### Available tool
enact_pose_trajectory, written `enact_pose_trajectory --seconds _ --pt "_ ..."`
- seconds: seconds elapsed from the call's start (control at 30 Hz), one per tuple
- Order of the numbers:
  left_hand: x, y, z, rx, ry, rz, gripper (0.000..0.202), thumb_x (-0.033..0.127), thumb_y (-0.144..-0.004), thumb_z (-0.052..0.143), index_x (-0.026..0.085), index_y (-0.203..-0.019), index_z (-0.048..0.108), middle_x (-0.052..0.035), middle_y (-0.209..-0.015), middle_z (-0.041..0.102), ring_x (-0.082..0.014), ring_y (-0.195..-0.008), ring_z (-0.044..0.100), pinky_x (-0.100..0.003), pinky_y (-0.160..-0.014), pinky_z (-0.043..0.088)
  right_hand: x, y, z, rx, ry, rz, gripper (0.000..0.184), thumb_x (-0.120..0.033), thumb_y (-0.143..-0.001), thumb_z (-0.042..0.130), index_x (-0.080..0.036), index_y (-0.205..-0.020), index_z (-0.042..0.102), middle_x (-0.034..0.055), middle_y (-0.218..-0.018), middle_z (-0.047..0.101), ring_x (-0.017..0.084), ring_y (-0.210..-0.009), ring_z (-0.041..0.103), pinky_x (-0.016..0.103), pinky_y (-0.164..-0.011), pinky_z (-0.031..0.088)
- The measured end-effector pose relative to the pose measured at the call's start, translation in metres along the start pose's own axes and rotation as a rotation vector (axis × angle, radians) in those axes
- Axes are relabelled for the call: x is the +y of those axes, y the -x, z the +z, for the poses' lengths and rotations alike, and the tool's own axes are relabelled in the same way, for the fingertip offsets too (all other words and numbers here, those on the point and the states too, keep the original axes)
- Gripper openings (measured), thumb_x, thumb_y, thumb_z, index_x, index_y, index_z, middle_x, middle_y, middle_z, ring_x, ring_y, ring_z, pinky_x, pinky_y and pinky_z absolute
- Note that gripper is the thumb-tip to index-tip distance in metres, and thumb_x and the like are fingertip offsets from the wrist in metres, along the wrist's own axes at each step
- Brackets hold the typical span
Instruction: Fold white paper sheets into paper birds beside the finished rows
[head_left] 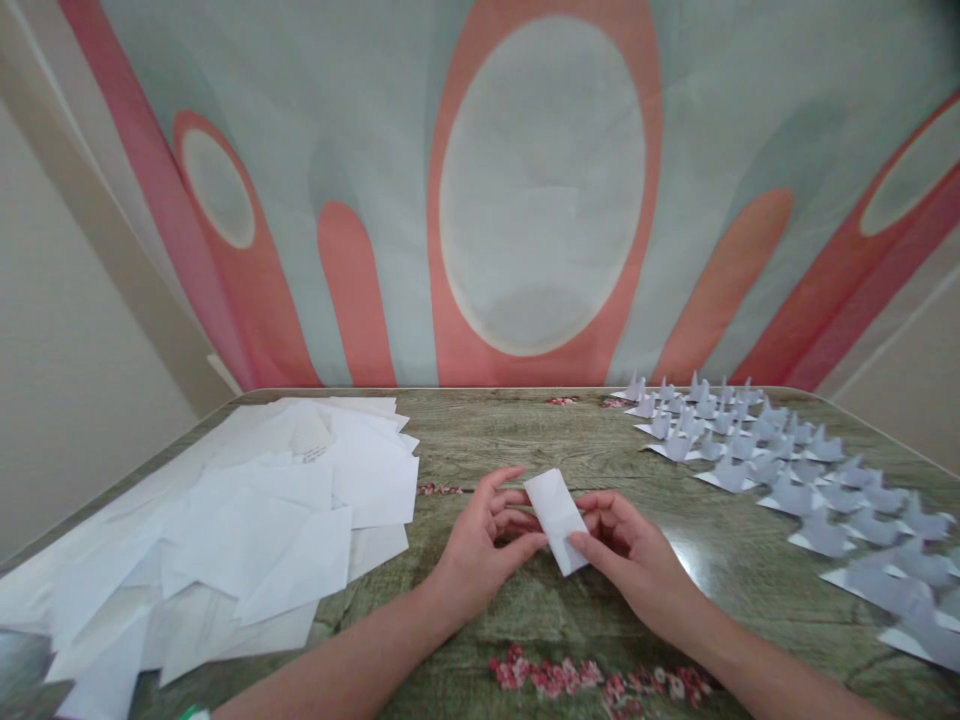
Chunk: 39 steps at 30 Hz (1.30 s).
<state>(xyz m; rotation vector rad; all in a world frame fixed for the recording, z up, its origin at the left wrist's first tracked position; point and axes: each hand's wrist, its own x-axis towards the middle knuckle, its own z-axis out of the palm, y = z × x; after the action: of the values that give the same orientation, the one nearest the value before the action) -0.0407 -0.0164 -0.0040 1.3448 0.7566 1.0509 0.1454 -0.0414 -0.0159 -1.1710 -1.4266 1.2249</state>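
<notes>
A person's two bare hands meet at the lower centre of the frame, over a table [525, 420] with a greenish wood-grain cover printed with small pink flowers. Between them is a folded white paper [556, 518], a narrow rectangle tilted so its upper end leans toward the upper left. It looks smooth and plain, with crisp straight edges and no print showing.

The left hand [486, 545] sits just left of the paper, fingers curled toward it, thumb and fingertips pinching its left edge. The right hand [628, 550] is just right of it, fingers bent, pinching the lower right end of the strip. Both hands are closed on the paper.

At the left of the frame lies a loose pile of white paper sheets [247, 520], overlapping at many angles. At the right, rows of folded paper cranes [780, 460] in pale lavender-white stand on the table, running from the upper centre-right down to the right edge. Behind the table hangs a backdrop [540, 190] with pink, coral and pale grey-green oval shapes.
</notes>
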Motion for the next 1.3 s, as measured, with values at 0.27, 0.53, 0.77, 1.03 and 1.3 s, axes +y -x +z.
enact_pose_trajectory --seconds 0.27,0.53,0.77,1.03,1.3 --pt "-0.003 0.006 0.001 -0.03 -0.304 0.038 0.035 0.017 -0.073 0.066 0.02 -0.108 0.06 -0.0068 -0.105 0.062 -0.0176 -0.087 0.061 -0.031 -0.082 0.05 -0.003 0.007 0.004 -0.013 0.108 -0.034 0.015 -0.032 -0.084 0.054 -0.021 -0.083 0.044 -0.0041 -0.069 0.048 0.011 -0.063 0.046 0.023 -0.056 0.037" --pt "0.008 0.006 0.0 -0.01 -0.378 0.023 0.034 0.018 -0.074 0.063 0.021 -0.108 0.063 -0.0064 -0.11 0.061 -0.0189 -0.093 0.059 -0.029 -0.082 0.048 -0.009 0.015 0.003 -0.039 0.233 -0.17 0.015 -0.029 -0.087 0.049 -0.021 -0.1 0.048 0.0023 -0.086 0.058 0.015 -0.077 0.055 0.027 -0.069 0.043" --pt "0.01 0.005 0.0 -0.079 -0.386 -0.065 0.031 0.022 -0.071 0.066 0.017 -0.102 0.066 -0.0051 -0.088 0.066 -0.0156 -0.075 0.057 -0.026 -0.069 0.046 -0.009 0.007 -0.003 0.039 0.224 -0.197 0.016 -0.03 -0.089 0.045 -0.023 -0.101 0.052 0.0034 -0.09 0.058 0.017 -0.082 0.055 0.029 -0.073 0.044" --pt "0.005 0.003 0.0 -0.091 -0.123 -0.189 0.039 0.022 -0.068 0.07 0.015 -0.106 0.062 -0.0058 -0.089 0.066 -0.0141 -0.074 0.058 -0.025 -0.067 0.045 -0.008 0.003 -0.004 0.05 0.157 -0.139 0.016 -0.034 -0.085 0.051 -0.02 -0.09 0.056 0.0023 -0.082 0.056 0.015 -0.071 0.052 0.025 -0.063 0.042" --pt "0.007 -0.001 0.001 -0.033 0.013 -0.206 0.035 0.031 -0.066 0.072 0.014 -0.096 0.066 -0.0085 -0.093 0.069 -0.0192 -0.083 0.062 -0.032 -0.079 0.046 -0.006 -0.002 -0.006 0.108 0.059 -0.022 0.026 -0.043 -0.08 0.056 -0.019 -0.087 0.058 0.0014 -0.074 0.059 0.015 -0.069 0.054 0.026 -0.062 0.043"
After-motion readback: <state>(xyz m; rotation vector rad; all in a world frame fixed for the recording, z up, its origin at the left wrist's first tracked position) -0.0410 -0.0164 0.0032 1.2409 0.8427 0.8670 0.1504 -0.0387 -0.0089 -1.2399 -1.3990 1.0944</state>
